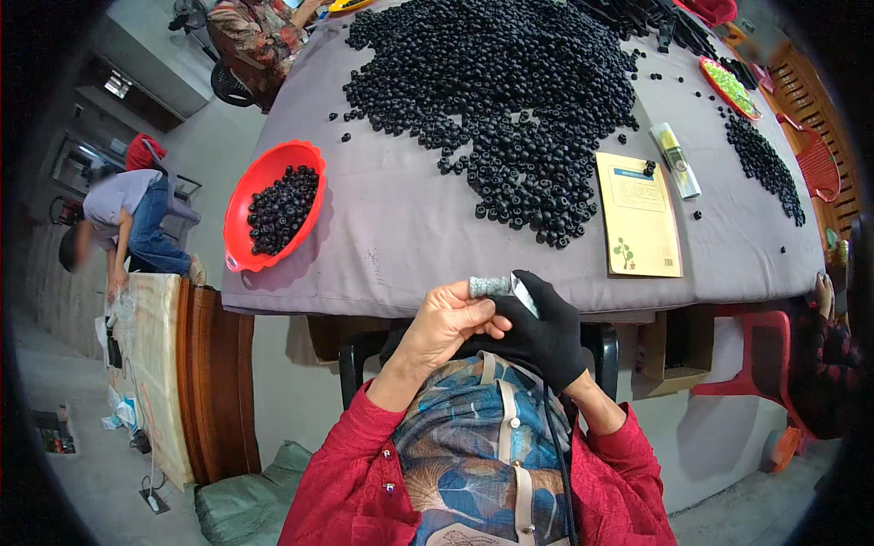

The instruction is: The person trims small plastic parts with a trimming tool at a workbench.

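Note:
In front of my body, at the table's near edge, my two hands meet. My left hand [442,323] is bare, its fingers curled and thumb pointing right. A grey wrapping, perhaps tape [490,287], sits around what looks like its index finger. A black glove covers my right hand [551,332], closed against the left fingertips. A small white strip [523,295] shows between the gloved fingers. What the left fingers pinch, if anything, is hidden. Beyond lies a large heap of small black round pieces [510,109] with holes. A red basin [238,214] at left holds more.
On the grey tablecloth [382,246] lie a yellow notebook [642,223] and a clear tube-like package [675,162]. At right are a smaller pile of black pieces [765,164] and a red-rimmed tray [728,88]. Other people [259,41] are at the far left, left and right.

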`<state>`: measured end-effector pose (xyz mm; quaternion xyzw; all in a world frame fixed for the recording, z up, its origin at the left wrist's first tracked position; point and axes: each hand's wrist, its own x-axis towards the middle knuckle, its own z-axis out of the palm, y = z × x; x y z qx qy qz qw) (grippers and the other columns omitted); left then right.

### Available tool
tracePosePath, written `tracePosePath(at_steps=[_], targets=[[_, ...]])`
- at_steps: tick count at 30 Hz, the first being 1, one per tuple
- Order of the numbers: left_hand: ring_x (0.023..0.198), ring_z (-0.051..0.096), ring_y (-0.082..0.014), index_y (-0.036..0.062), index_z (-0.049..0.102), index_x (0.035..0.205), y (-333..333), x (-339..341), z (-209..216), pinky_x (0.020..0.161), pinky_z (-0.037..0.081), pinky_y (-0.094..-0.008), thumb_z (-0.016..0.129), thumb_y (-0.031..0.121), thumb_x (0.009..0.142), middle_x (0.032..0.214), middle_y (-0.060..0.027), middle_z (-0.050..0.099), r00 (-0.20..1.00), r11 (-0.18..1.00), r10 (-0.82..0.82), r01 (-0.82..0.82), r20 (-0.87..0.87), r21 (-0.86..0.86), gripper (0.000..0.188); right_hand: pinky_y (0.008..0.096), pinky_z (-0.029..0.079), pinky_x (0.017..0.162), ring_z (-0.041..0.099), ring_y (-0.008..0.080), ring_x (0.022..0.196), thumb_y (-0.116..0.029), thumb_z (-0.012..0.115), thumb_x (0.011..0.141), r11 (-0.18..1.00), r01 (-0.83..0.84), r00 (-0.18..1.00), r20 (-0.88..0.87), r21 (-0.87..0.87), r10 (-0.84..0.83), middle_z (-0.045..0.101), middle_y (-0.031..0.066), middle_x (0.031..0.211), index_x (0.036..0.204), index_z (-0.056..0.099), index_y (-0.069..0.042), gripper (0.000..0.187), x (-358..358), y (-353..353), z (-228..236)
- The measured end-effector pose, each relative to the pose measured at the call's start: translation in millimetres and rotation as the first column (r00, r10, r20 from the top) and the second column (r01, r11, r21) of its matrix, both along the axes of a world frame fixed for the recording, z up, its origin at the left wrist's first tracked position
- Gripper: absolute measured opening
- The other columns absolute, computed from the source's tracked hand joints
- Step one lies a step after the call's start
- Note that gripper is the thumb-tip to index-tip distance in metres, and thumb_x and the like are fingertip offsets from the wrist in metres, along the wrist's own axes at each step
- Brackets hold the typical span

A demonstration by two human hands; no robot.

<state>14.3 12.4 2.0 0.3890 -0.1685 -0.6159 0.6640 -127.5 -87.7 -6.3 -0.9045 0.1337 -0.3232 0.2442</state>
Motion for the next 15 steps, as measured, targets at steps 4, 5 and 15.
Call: tracePosePath(at_steps=[4,5,15], targets=[[0.07,0.063,-0.017,-0.0013,0.059,0.099,2.0,-5.3,4.2,0.064,0.053,-0.0261,0.057,0.004,0.082,0.082,-0.0116,0.064,0.999,1.0,0.006,-0.007,0.036,0.018,0.017,0.0266,0.047,0.072,0.059,0.0131,0.082,-0.024,0.067,0.075,0.902,0.062,0.998,-0.02,0.428,-0.059,0.061,0.0115,0.092,0.11,0.054,0.0,0.045,-1.4,6.3,5.0],[0.07,0.063,-0.0164,-0.001,0.059,0.098,2.7,-5.5,3.1,0.063,0.053,-0.026,0.057,0.004,0.083,0.082,-0.0108,0.064,0.999,1.0,-0.003,0.003,0.041,0.018,0.016,0.0265,0.047,0.072,0.059,0.0129,0.081,-0.024,0.067,0.075,0.849,0.065,0.998,-0.031,0.525,-0.057,0.061,0.0115,0.093,0.11,0.053,0.0,0.045,-1.6,6.6,5.7],[0.061,0.057,-0.0098,0.0019,0.059,0.096,7.3,-7.3,4.5,0.055,0.046,-0.0207,0.058,0.007,0.083,0.077,-0.0061,0.061,0.997,0.999,0.032,-0.033,0.07,0.006,0.014,0.0267,0.047,0.071,0.059,0.0127,0.08,-0.022,0.064,0.078,0.853,0.052,0.998,-0.006,0.519,-0.058,0.062,0.0122,0.091,0.109,0.055,0.001,0.04,-1.8,7.2,9.0]])
